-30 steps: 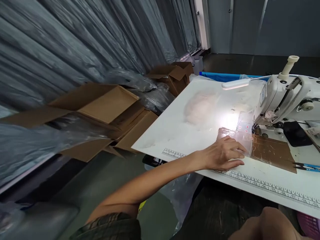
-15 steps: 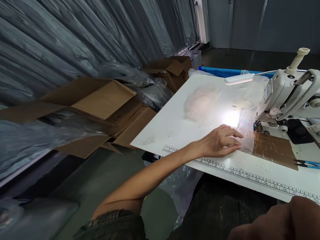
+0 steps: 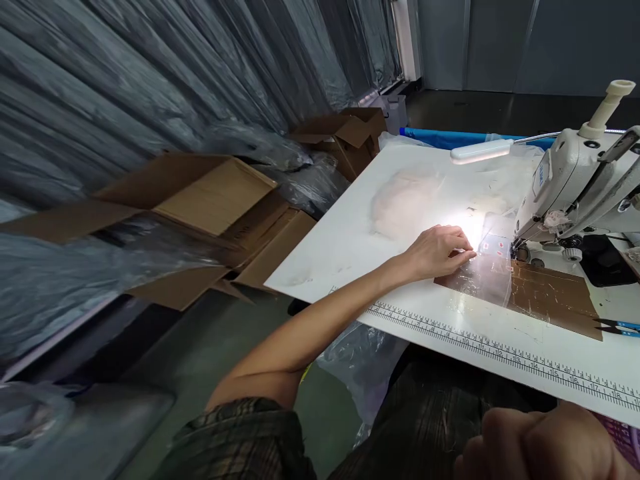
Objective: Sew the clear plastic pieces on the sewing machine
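Observation:
My left hand (image 3: 443, 252) reaches over the white table, its thumb and fingers pinched together at the left edge of a clear plastic sheet (image 3: 493, 277). Small red-and-white marks show on that sheet, which lies partly over a brown panel (image 3: 555, 297). Right of the sheet, the needle area of a white sewing machine (image 3: 555, 180) comes down close to its edge. Low in the view, my right hand (image 3: 545, 443) is curled closed in front of my lap, off the table. Whatever may be inside its fingers is hidden.
A ruler strip (image 3: 490, 350) runs along the table's near edge. Blue-handled snips (image 3: 620, 327) lie at the right. A lamp (image 3: 481, 151) hangs above the table. Open cardboard boxes (image 3: 215, 193) with plastic film stand at left. A purple patterned thing (image 3: 623, 433) shows beside my right wrist.
My left hand has slid away from the table's near edge, and its looser fingers have closed to a pinch. More of the brown panel shows. My right hand has shifted slightly, still curled.

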{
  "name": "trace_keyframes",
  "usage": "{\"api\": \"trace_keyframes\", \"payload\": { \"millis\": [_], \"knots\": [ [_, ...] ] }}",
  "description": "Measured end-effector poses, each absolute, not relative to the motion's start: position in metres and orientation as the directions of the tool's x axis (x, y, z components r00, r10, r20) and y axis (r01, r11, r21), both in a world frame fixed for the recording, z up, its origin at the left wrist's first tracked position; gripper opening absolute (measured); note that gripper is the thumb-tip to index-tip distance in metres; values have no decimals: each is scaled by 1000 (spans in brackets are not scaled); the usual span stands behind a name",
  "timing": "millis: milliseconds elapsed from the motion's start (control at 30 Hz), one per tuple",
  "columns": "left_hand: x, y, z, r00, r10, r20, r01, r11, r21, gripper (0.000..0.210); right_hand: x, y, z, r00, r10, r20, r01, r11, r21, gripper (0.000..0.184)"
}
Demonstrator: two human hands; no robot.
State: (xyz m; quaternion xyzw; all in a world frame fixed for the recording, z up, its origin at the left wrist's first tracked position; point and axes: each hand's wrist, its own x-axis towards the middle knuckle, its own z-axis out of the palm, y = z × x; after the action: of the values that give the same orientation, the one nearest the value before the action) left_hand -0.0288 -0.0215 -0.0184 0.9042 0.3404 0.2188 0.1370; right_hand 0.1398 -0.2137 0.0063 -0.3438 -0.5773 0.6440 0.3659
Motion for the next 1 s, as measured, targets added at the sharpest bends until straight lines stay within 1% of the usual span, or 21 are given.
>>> {"api": "trace_keyframes", "payload": {
  "millis": [33,67,100,167,200,233,300,367,400,433,467,533,600,633,700,767,800,833,900,967,1000],
  "knots": [
    [-26,-22,-21,647,707,286,586,-701,406,24,138,-211,16,-554,832,-21,-121,-105,-987,74],
    [-24,-21,-25,619,736,273,617,-671,411,25,138,-209,25,-640,767,-42,-185,-208,-960,73],
    [-21,-21,-28,592,761,266,645,-645,411,25,138,-208,32,-680,730,-58,-214,-274,-937,70],
    [-17,-21,-33,552,792,261,676,-608,416,22,143,-206,37,-706,701,-100,-177,-312,-934,68],
    [-16,-21,-34,540,801,257,675,-595,437,20,147,-204,36,-680,721,-132,-114,-282,-953,66],
    [-16,-22,-34,530,810,249,660,-579,479,17,153,-203,32,-642,747,-169,-30,-245,-969,64],
    [-16,-24,-32,498,844,201,580,-496,646,13,165,-199,21,-539,809,-236,135,-193,-972,60],
    [-19,-25,-28,483,872,83,411,-309,858,11,178,-193,10,-418,873,-252,236,-164,-958,56],
    [-21,-26,-25,491,871,12,304,-185,935,11,184,-189,5,-351,907,-232,265,-141,-954,54],
    [-23,-27,-22,507,861,-52,200,-59,978,12,189,-184,0,-297,932,-206,291,-117,-949,52],
    [-24,-28,-20,528,843,-101,109,50,993,13,194,-179,-3,-239,956,-171,314,-90,-945,49],
    [-26,-32,-14,570,807,-152,-17,197,980,14,199,-168,-8,-134,986,-96,353,-43,-935,45],
    [-25,-40,-6,631,757,-171,-68,273,960,18,201,-157,-12,-46,999,-28,376,-9,-927,45],
    [-23,-46,-2,685,707,-173,-64,295,953,20,200,-151,-14,-13,1000,-3,377,2,-926,47],
    [-18,-61,9,812,557,-174,-14,317,948,23,197,-141,-17,4,1000,28,349,25,-937,54],
    [-14,-78,21,901,395,-179,63,289,955,27,193,-134,-20,-55,997,49,267,62,-962,60],
    [-12,-84,26,903,396,-166,81,222,972,26,191,-131,-21,-117,992,54,209,78,-975,62],
    [-12,-89,30,889,436,-144,90,140,986,24,189,-130,-21,-199,979,52,146,83,-986,63],
    [-13,-94,34,792,608,-55,101,-41,994,18,187,-128,-20,-356,934,33,35,48,-998,65],
    [-17,-90,30,609,791,49,133,-163,978,14,186,-126,-17,-442,897,-32,5,-33,-999,65],
    [-19,-87,26,506,859,85,161,-190,968,15,186,-125,-15,-446,892,-76,16,-77,-997,64]
  ]
}}
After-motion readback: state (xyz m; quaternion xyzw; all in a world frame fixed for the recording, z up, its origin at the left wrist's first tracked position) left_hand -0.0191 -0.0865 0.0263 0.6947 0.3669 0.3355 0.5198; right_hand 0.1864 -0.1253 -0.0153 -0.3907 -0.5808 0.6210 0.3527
